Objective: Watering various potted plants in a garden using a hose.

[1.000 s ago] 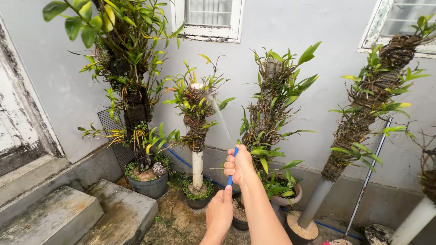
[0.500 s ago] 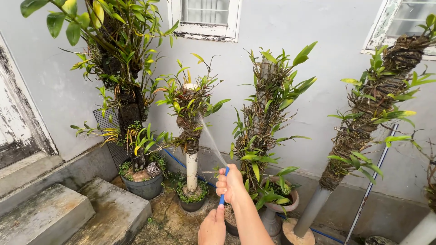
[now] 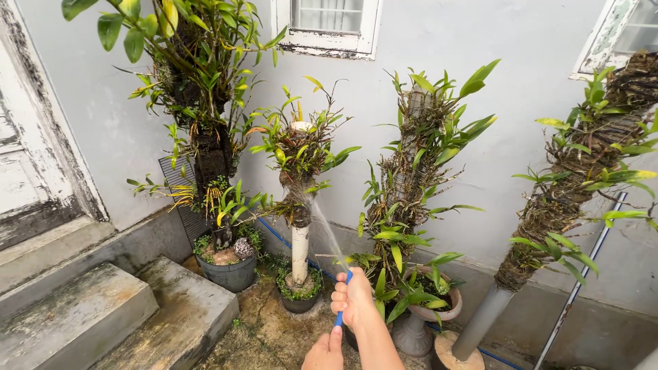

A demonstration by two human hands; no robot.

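Note:
My right hand (image 3: 354, 299) grips the end of a blue hose (image 3: 340, 316), thumb over the nozzle. A thin jet of water (image 3: 322, 223) shoots up and left from it onto the roots of a plant mounted on a white post (image 3: 299, 199) in a small dark pot (image 3: 299, 299). My left hand (image 3: 326, 353) sits just below, at the frame's bottom edge, with its fingers on the hose; only its top shows.
A tall leafy plant in a grey pot (image 3: 229, 270) stands at the left. Another post plant (image 3: 415, 178) rises from a clay pot (image 3: 418, 325) right of my hands. A leaning post plant (image 3: 569, 185) fills the right. Concrete steps (image 3: 103, 315) lie at lower left, a grey wall behind.
The view has shifted right and down a little. The water jet has swung left and lower, from above the white post's plant to its root mass. My hands have stayed low.

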